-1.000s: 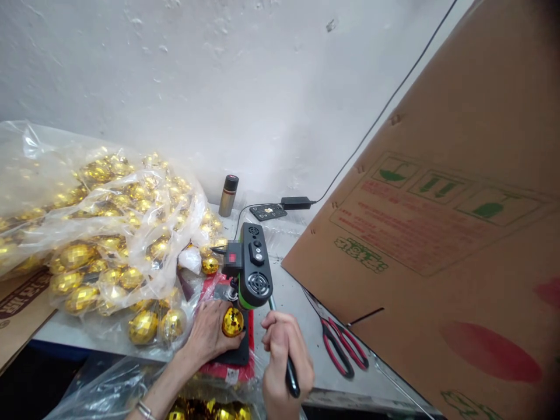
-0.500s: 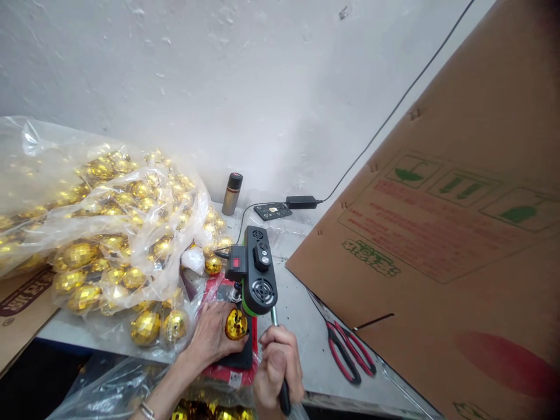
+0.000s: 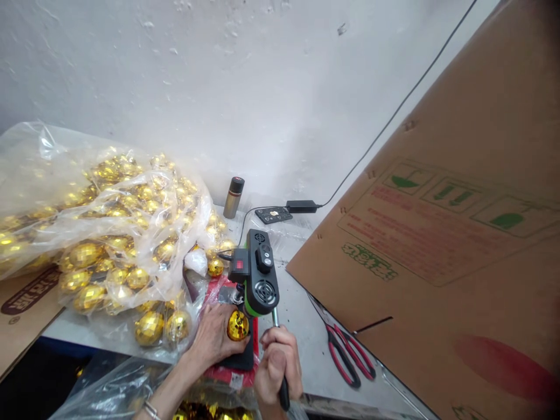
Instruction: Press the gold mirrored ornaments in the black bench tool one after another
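Observation:
A gold faceted ball [image 3: 237, 325] sits between the thumb and fingers of my left hand [image 3: 214, 333], just in front of a black and green bench machine [image 3: 261, 274]. My right hand [image 3: 279, 363] is closed around the machine's lever handle [image 3: 284, 394], a metal rod with a black grip. Beneath the ball lies the machine's black base [image 3: 242, 360] on a red sheet [image 3: 255, 350]. The machine's head hides whatever is directly under it.
A clear plastic bag [image 3: 144, 233] full of gold balls covers the left side. Red-handled scissors [image 3: 350, 356] lie beside a large cardboard box [image 3: 437, 291]. A spray can [image 3: 233, 198], a phone-like slab [image 3: 273, 214] and a power adapter [image 3: 301, 206] are near the wall.
The camera view has shifted slightly. My left hand still has the ball and my right hand still grips the lever, both in about the same places.

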`<control>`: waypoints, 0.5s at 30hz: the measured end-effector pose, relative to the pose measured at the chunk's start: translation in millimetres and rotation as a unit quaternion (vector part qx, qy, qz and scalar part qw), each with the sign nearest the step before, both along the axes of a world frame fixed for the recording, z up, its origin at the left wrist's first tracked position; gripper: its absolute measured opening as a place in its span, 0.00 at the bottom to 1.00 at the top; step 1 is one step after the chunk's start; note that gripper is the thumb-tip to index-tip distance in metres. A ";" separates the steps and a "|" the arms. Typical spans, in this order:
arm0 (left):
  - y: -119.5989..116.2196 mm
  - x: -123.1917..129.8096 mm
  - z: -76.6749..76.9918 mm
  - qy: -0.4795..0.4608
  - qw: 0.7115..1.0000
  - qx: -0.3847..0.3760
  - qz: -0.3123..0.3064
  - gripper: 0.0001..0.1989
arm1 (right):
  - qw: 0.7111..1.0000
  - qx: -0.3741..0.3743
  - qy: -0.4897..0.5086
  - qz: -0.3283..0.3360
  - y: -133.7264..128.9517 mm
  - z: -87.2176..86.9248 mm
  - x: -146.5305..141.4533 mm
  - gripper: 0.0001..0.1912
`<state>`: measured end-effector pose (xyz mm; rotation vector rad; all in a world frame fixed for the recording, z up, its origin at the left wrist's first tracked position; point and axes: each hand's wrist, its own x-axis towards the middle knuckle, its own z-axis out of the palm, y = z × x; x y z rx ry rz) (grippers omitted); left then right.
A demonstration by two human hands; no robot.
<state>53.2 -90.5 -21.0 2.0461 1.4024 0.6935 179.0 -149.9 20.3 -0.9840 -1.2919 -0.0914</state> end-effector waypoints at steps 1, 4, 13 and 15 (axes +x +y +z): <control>0.1 0.1 -0.7 -0.002 1.000 0.002 0.000 0.19 | 1.000 0.000 -0.002 -0.003 0.0 -0.7 0.6 0.17; 0.5 0.1 -2.7 -0.005 1.000 0.006 0.000 0.19 | 1.000 -0.009 -0.002 -0.010 -0.1 -5.8 2.4 0.18; 3.6 1.6 4.0 -0.004 1.000 -0.007 0.002 0.22 | 0.998 0.014 0.060 0.012 4.7 32.7 -5.4 0.20; -1.1 0.3 -0.7 0.013 1.000 -0.004 0.005 0.26 | 0.996 -0.062 0.057 0.028 1.7 61.3 -4.3 0.19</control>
